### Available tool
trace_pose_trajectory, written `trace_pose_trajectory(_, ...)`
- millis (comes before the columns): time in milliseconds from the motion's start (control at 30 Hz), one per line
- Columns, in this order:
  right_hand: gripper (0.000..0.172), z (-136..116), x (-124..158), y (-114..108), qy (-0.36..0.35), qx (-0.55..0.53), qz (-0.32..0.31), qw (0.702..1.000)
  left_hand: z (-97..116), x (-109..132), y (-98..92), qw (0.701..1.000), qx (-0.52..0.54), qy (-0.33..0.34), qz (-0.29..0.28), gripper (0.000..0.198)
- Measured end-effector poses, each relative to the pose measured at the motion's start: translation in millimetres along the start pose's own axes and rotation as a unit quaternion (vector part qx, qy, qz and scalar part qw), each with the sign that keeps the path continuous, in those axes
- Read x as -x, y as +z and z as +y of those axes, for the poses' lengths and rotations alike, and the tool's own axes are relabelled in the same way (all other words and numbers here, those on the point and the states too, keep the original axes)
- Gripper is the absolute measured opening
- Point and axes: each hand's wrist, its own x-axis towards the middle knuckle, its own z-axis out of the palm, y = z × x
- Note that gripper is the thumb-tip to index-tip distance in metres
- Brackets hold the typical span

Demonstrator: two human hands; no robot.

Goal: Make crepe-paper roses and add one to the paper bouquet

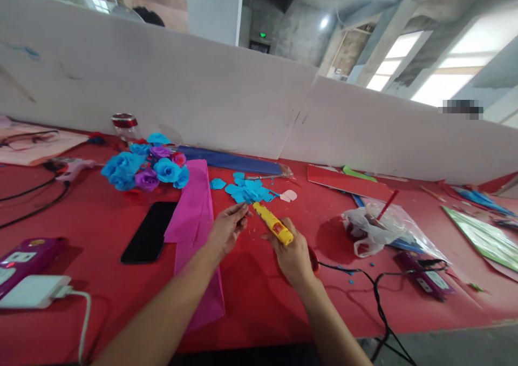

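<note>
My right hand (292, 255) grips a yellow glue gun (272, 223), its nozzle pointing up and left toward my left hand. My left hand (227, 226) is pinched closed on something small at the fingertips, which I cannot make out; the gun's tip nearly touches it. Both hands hover over the red table (259, 296). Just beyond them lies a pile of blue paper petals (247, 190) with a pale pink petal (288, 195) beside it. A pink paper sheet (194, 225) lies under my left forearm.
A bunch of blue and purple paper roses (143, 167) lies at back left, a black phone (149, 231) near it. The gun's black cord (376, 296) trails right. A plastic bag (376, 228), coloured paper sheets (348, 182), a charger (34, 291) and a white partition (202, 96) surround the area.
</note>
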Motion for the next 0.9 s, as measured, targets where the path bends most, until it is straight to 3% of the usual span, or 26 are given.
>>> trace_pose_trajectory(333, 0.012, 5, 5, -5, -0.01, 0.043, 0.013, 0.999, 1, -2, -2.3, 0.999, 0.029, 0.001, -0.017, 0.03)
trace_pose_trajectory(567, 0.011, 1, 7, -7, -0.052, 0.038, 0.029, 0.998, 2, -3, -0.7, 0.999, 0.035, 0.0, 0.002, 0.026)
trace_pose_trajectory(900, 0.013, 6, 1, 0, -0.029, 0.054, 0.017, 0.998, 3, 1, -1.1, 0.999, 0.038, -0.013, -0.027, 0.026)
